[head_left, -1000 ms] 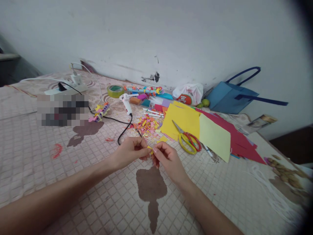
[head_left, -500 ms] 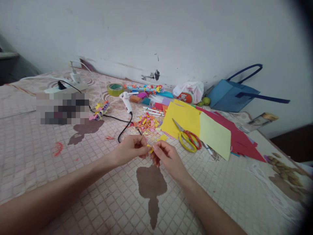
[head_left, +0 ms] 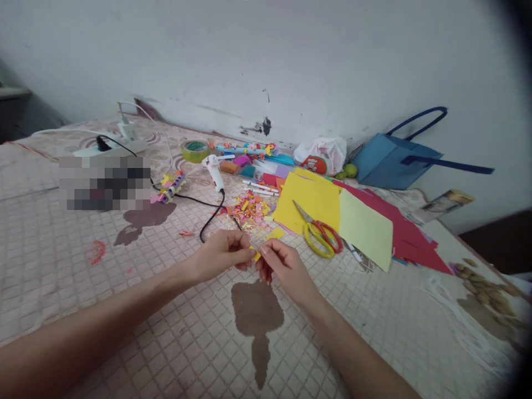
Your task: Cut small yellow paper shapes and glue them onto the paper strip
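Note:
Between my fingertips is a small yellow piece of craft foam or paper point(head_left: 256, 256). My left hand point(head_left: 228, 249) pinches its left end, and my right hand point(head_left: 284, 265) pinches the right end; both hands hover over the table, fingers closed. Just beyond them lies a heap of small colourful scraps point(head_left: 251, 208), with a yellow scrap point(head_left: 276, 233) near my right hand. To the right, scissors point(head_left: 320, 235) with red and yellow handles rest partly on yellow sheets point(head_left: 307, 199). A white glue gun point(head_left: 215, 173) with a black cord lies beyond my left hand.
Pale green point(head_left: 366, 230) and red sheets point(head_left: 409, 244) lie to the right, before a blue bag point(head_left: 394, 160). Tape point(head_left: 195, 151), a decorated stick point(head_left: 245, 149) and a plastic bag point(head_left: 322, 155) sit along the wall. At the left are a power strip point(head_left: 112, 147) and a purple decorated piece point(head_left: 172, 188).
Both hands keep their pinch in nearly the same place. The yellow piece has shifted slightly between the fingertips and shows a little more of its surface.

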Tool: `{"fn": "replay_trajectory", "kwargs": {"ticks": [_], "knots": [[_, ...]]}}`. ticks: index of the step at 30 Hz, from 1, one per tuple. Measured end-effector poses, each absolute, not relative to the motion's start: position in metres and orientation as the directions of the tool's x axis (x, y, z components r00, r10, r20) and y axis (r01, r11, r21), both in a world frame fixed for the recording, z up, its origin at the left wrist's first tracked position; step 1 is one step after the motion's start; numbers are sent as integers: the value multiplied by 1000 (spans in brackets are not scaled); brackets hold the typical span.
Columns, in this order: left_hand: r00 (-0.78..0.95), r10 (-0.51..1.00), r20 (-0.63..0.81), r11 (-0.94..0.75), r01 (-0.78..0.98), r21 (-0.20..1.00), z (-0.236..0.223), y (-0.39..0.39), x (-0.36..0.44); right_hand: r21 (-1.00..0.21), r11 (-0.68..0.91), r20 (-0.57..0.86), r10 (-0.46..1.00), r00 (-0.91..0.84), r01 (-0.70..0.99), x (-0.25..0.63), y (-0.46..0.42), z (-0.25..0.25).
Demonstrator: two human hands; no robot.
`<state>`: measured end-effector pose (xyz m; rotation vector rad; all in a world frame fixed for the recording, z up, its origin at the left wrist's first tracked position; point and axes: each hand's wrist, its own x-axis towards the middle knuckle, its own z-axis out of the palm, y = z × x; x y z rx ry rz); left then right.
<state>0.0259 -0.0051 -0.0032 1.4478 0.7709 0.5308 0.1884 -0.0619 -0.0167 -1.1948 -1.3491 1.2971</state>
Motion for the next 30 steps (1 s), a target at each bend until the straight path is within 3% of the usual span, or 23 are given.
{"fn": "replay_trajectory", "kwargs": {"ticks": [9,25,30], "knots": [[659,734,-165,88,148,985,-5,-4,26,-997,-3,-19,976,-219,73,194,-60,-16],[750,603,-273,220,173,960,-1,0,22,-986,54,27,985,-170,158,192,-62,-15],[752,605,-263,132,231,964,0,3,18,-990,34,13,989,-150,140,192,-61,-18]]}}
